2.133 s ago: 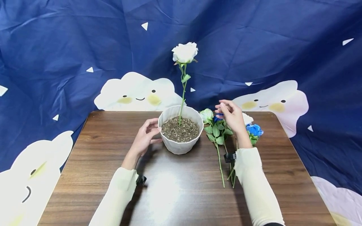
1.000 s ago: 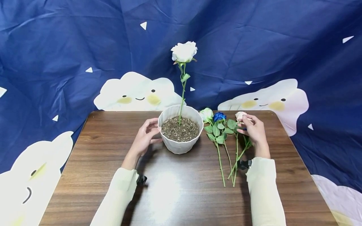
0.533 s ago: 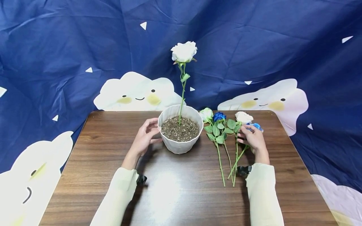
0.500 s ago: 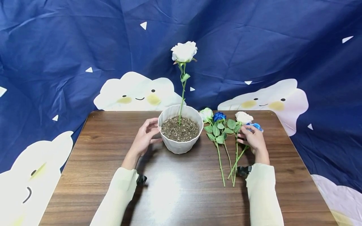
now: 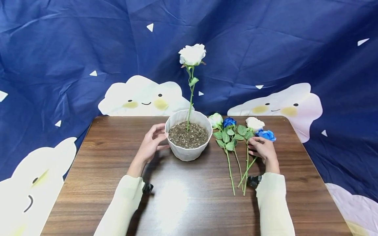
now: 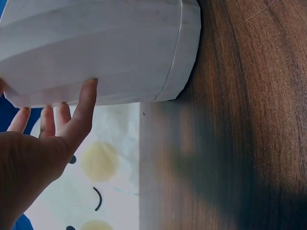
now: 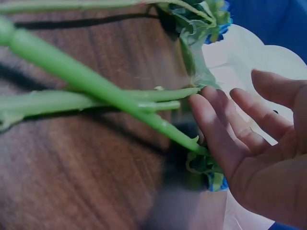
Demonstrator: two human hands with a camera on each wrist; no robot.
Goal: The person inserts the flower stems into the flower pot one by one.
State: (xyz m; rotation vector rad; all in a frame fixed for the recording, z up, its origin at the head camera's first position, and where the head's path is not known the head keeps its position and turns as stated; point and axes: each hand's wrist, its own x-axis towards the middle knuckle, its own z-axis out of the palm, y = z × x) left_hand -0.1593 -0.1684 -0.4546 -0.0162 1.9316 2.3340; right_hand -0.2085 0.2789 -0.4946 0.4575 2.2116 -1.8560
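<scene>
A white faceted pot [image 5: 189, 153] of soil holds one upright white rose [image 5: 192, 55]. My left hand [image 5: 152, 142] touches the pot's left side near the rim; in the left wrist view its fingertips rest against the white wall [image 6: 105, 52]. My right hand [image 5: 264, 152] is low over the cut roses, just below a light blue rose [image 5: 265, 134] and a cream-white rose [image 5: 255, 123]. The right wrist view shows its fingers spread apart beside crossing green stems [image 7: 91, 76], with nothing gripped between them.
Left of the right hand lie a dark blue rose [image 5: 229, 122] and a pale green-white rose [image 5: 215, 120], their stems pointing to the table's front. The brown wooden table [image 5: 100, 157] ends at a dark blue cloud-print curtain [image 5: 236, 39].
My right hand has moved right from over the dark blue rose to the light blue one, then slightly down towards its stem, uncovering both right-hand blooms. The left hand stays at the pot.
</scene>
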